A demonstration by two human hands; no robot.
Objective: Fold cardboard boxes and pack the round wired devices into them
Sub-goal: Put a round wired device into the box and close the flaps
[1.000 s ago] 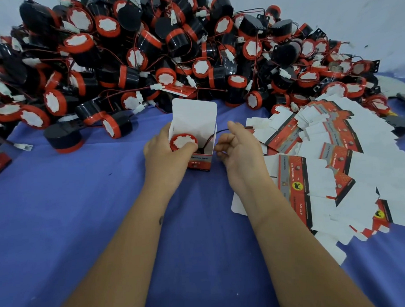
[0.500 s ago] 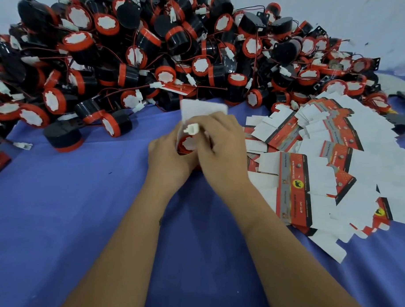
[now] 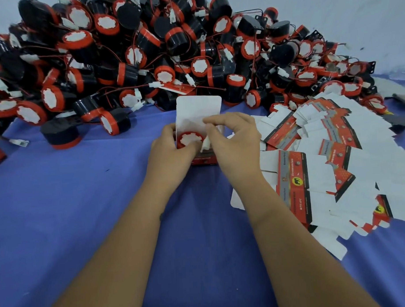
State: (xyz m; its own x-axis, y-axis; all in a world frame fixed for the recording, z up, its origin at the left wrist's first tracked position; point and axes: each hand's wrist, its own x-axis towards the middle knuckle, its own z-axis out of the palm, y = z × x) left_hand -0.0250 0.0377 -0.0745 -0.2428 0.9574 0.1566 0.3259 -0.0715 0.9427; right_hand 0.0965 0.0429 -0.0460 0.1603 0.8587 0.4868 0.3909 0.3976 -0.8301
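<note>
in the upright box (image 3: 198, 107), round device (image 3: 189, 139) faces up, hands gripping.

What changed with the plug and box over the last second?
The right hand came across from beside the box, took hold of the white plug and is pushing it in beside the device. The left hand kept its grip on the box; flap still up.
</note>
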